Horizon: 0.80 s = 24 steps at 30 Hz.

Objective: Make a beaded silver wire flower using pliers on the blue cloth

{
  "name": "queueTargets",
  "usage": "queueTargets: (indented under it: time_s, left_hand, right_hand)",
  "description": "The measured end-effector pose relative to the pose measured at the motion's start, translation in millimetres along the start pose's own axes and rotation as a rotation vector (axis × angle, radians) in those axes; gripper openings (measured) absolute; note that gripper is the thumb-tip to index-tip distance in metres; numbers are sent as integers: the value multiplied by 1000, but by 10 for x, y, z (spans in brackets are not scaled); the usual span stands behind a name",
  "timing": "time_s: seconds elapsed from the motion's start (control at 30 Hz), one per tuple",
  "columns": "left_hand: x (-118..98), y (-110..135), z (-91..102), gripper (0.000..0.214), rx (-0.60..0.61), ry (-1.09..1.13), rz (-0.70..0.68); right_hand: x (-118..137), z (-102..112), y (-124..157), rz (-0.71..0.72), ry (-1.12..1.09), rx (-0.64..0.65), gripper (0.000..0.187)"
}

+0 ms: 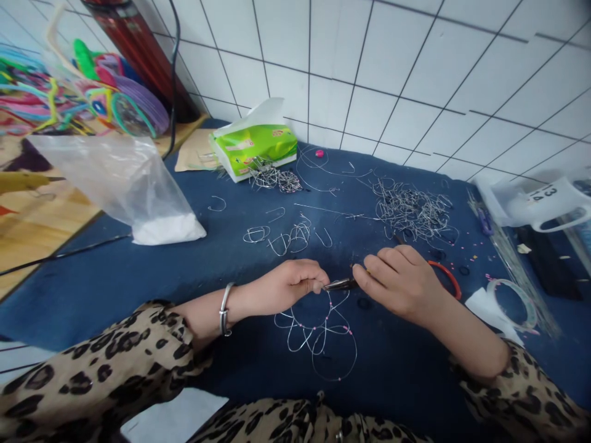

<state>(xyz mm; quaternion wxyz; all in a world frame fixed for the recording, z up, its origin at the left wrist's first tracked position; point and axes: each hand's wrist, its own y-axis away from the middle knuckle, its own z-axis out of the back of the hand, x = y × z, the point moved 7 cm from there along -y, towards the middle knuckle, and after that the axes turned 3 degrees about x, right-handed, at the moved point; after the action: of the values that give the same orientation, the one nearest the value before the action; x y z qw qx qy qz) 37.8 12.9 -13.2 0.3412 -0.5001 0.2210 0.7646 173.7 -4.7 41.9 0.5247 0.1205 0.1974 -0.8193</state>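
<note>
In the head view, my left hand (300, 284) pinches the upper edge of a looped wire piece with pink beads (314, 328). Several thin silver loops of it hang below my fingers over the blue cloth. My right hand (401, 280) is closed around a pair of pliers (340, 284), whose dark jaws point left and meet the wire right by my left fingertips. Whether the jaws grip the wire, I cannot tell. Just beyond my hands lie bent wire pieces (295, 235), some U-shaped. An orange-red curved handle (447, 278) shows behind my right wrist.
A tangled wire heap (413, 209) lies at back right. A green tissue pack (253, 147) stands near the tiled wall, with a clear bag of white material (168, 227) to its left. At right are a tape roll (512, 304), straight wires (517, 264) and a white jug (549, 203).
</note>
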Motion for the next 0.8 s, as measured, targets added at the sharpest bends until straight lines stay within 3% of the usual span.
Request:
queueTargets:
  time_s: [0.3, 0.8]
  left_hand:
    - [5, 4, -11, 23, 59, -8, -24]
    - [10, 23, -18, 22, -55, -111, -25]
  right_hand:
    - [2, -18, -3, 37, -47, -29, 18]
    - [-30, -104, -10, -59, -118, 111, 13]
